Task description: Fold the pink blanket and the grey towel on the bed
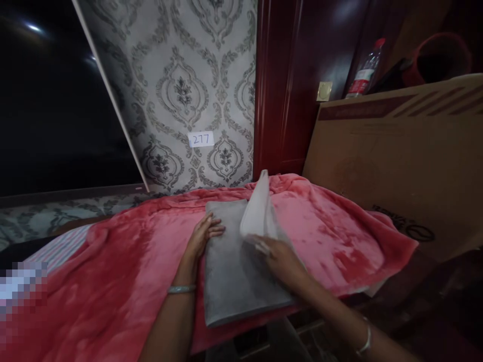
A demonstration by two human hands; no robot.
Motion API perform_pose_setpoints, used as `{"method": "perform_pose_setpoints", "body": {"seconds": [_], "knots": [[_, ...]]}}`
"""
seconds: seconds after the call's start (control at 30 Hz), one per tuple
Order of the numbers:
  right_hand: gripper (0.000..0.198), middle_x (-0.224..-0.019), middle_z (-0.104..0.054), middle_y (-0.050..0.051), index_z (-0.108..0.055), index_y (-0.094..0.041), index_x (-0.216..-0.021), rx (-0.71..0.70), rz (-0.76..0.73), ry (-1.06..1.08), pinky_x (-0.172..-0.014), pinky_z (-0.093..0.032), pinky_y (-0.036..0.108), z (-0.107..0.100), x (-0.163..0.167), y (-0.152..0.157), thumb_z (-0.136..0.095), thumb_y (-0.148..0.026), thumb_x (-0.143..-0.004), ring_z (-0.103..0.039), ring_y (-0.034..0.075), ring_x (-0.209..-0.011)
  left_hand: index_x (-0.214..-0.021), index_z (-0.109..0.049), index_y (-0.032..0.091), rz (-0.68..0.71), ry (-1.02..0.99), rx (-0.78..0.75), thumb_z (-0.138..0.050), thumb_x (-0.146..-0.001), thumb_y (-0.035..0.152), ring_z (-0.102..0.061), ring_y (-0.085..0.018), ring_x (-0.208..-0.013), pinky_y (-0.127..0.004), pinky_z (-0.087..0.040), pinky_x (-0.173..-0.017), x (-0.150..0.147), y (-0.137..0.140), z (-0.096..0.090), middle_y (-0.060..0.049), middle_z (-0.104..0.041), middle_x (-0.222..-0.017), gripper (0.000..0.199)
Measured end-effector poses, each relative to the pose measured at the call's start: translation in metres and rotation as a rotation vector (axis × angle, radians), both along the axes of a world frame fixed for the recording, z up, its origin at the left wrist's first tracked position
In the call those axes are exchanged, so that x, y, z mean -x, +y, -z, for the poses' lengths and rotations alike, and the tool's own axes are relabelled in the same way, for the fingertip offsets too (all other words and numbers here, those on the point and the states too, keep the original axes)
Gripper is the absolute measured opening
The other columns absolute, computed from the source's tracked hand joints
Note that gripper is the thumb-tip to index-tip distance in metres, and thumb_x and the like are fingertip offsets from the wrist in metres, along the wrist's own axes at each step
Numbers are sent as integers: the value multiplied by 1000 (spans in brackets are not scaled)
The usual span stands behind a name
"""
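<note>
A grey, flat, rectangular stack (234, 281), perhaps of plastic bags or sheets, lies on a red and pink plush blanket (158, 251). My left hand (204, 234) rests on the stack's left edge, its fingers stretched out and spread. At the right side of the stack, my right hand (273, 254) is closed on the lower part of a whitish, thin, folded sheet (258, 211). This sheet stands up from the grey stack and narrows to a tip towards the wall. My right fingertips are slightly blurred.
A large cardboard box (392, 146) stands on the right, with a red-capped plastic bottle (364, 73) on top. Ahead is patterned wallpaper (184, 60) with a paper label (201, 139) reading 277. A dark screen (64, 100) fills the left.
</note>
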State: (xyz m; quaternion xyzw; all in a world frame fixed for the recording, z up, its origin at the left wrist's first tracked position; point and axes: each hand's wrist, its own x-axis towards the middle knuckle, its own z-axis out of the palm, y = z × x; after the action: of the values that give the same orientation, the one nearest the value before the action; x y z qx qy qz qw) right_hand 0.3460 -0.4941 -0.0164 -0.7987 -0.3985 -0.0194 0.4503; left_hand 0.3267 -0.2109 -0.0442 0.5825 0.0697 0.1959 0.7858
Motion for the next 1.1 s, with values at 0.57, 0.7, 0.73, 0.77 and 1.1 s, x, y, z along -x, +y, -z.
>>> {"method": "perform_pose_setpoints", "body": {"seconds": [0.57,0.7,0.73,0.77,1.1], "knots": [[47,-138,-63,6,-61,-28,-140,-108,-102,4,-112,-46,50,57,27,9,-44,-30,-96,-59,24,-129,-110,-68,12,-191,223,-297,-74,-79,37,-57,-10,-49,-19,-44,-47,-26,-5,17,2,-61,-64,40],[57,-146,-57,7,-60,-28,-141,26,-135,-99,-116,-40,53,73,36,12,-49,-18,-86,-50,25,-138,-130,-60,12,-208,293,-355,-78,-75,35,-55,-12,-45,-22,-43,-45,-44,-7,8,4,-58,-59,62],[64,-149,-54,7,-59,-27,-142,83,-148,-128,-117,-38,54,77,38,12,-50,-13,-80,-47,26,-141,-135,-56,12,-214,298,-372,-79,-73,31,-56,-13,-47,-23,-45,-47,-49,-9,5,4,-59,-60,69],[72,-151,-51,8,-57,-26,-144,134,-158,-151,-119,-35,54,80,40,12,-51,-9,-74,-43,26,-143,-139,-54,12,-219,297,-389,-80,-71,27,-58,-14,-51,-24,-48,-50,-54,-11,3,3,-61,-62,74],[86,-154,-46,12,-49,-19,-150,312,-97,-207,-120,-34,50,53,47,12,-48,-1,-66,-40,27,-145,-107,-75,16,-377,194,-624,-58,-57,-3,-62,-24,-112,-34,-47,-103,-79,-15,-14,-10,-68,-113,56]]}}
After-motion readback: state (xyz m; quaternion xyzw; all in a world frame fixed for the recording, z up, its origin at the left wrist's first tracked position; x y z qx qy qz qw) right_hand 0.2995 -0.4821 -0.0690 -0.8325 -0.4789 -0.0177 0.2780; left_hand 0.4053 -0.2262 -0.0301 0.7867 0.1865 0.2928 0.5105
